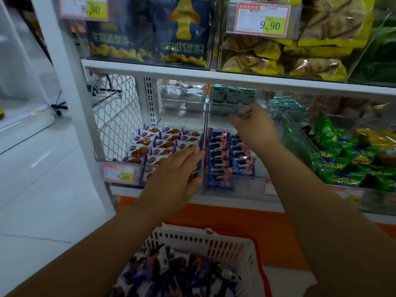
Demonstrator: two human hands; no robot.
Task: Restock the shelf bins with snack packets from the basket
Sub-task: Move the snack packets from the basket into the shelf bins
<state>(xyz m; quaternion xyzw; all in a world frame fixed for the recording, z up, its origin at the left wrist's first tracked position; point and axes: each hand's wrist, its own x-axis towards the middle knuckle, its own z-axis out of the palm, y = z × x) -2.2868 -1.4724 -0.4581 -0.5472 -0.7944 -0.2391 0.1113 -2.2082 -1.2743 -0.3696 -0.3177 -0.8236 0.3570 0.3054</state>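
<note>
The left hand (175, 174) lies flat with its fingers straight and together over the near edge of the bin of white-and-purple packets (162, 144). Its fingertips reach the clear divider (204, 133) on that bin's right side, and it grasps nothing. The right hand (252, 125) is farther in, raised over the back of the bin of blue packets (222, 157), with fingers bent close to the grey-green packs (233, 96) at the far end. Blur hides the fingertips, so I cannot tell whether it pinches anything.

The basket (203, 239), white with a red handle, sits near and low beneath both forearms. It holds a loose heap of purple, white and dark snack packets (171, 273).

Neither hand is at the basket, so the step in hand looks like straightening or making room in the two bins rather than picking stock. The blue bin shows bare floor on its far right, which seems the likeliest place to fill. The next move probably calls for one hand to drop back to the basket, pick out a packet matching a bin, and stand it in line with the rows already there.

Further right lie green packets (342, 163). Navy bags (182, 28) and yellow bags (310, 50) fill the shelf above, and a price tag (119, 173) hangs below the left bin.
</note>
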